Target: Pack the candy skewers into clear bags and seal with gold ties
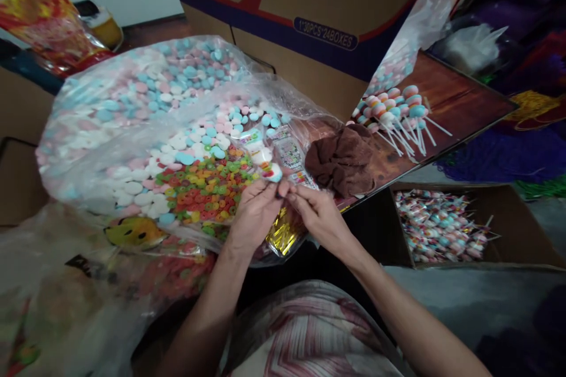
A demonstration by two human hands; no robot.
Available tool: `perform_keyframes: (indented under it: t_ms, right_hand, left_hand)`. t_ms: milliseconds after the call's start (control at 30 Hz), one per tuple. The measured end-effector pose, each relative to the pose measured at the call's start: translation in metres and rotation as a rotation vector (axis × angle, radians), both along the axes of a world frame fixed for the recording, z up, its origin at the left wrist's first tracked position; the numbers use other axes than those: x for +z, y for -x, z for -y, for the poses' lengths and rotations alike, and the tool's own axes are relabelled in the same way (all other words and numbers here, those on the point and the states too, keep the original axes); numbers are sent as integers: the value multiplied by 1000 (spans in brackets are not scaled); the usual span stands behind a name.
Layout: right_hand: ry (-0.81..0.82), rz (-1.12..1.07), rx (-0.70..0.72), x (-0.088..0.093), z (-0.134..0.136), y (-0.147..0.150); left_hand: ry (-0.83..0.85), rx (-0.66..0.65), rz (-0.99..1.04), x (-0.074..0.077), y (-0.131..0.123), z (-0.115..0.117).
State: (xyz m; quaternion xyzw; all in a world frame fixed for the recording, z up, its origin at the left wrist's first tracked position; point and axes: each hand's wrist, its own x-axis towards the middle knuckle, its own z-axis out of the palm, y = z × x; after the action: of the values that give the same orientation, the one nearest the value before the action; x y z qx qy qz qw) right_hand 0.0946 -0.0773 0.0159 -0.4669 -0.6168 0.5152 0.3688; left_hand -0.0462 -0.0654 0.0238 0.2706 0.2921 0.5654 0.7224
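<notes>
My left hand [254, 215] is closed, its fingertips pinched around the lower end of a wrapped candy lollipop [267, 166] with stacked white, orange and blue pieces. Meeting it at the same spot, my right hand [317, 212] also pinches there; the stick and any tie are hidden by the fingers. Beneath the hands lies a bundle of gold twist ties [283, 237]. Printed clear wrappers [289, 153] rest just behind. To the left are a heap of small ring candies [207, 188] and loose pastel candy tablets [194, 144].
A large clear bag of pastel candies [145, 79] covers the table's left. Unwrapped candy lollipops [398, 115] and a brown cloth [342, 159] lie right. A carton [526, 235] of wrapped lollipops stands lower right. Big cardboard boxes [300, 79] rise behind.
</notes>
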Motion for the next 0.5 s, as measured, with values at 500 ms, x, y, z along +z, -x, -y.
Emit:
perform_keyframes:
  t_ms: [500]
  right_hand:
    - [-851,904,316,-35,-44,-8]
  left_hand:
    - [129,267,-99,-16,23,-12]
